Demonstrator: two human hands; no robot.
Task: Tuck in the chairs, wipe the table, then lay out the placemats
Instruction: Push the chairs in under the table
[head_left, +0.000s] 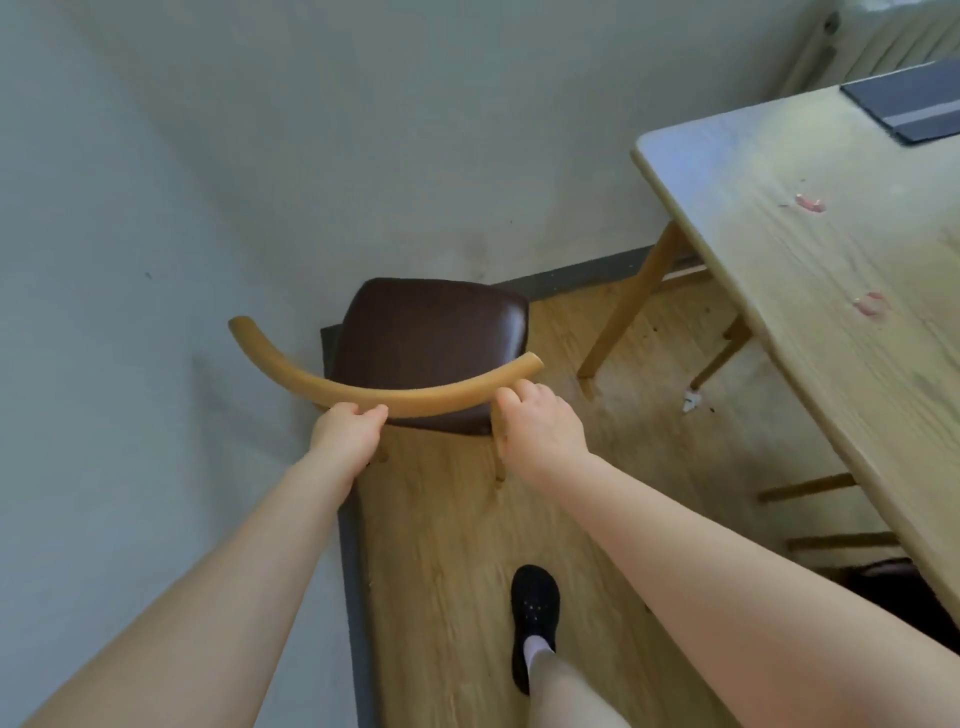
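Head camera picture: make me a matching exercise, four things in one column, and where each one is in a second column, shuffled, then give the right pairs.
Things
1. chair
2. dark placemat
3. pink smears
4. black shoe

Places
A. on the wooden floor, at the bottom of the view
B. near the wall corner, its curved backrest gripped by the left hand and the right hand
C. on the table's far corner
D. on the tabletop, closer to the viewer than the placemat

Pairs: 1-B, 2-C, 3-D, 4-A
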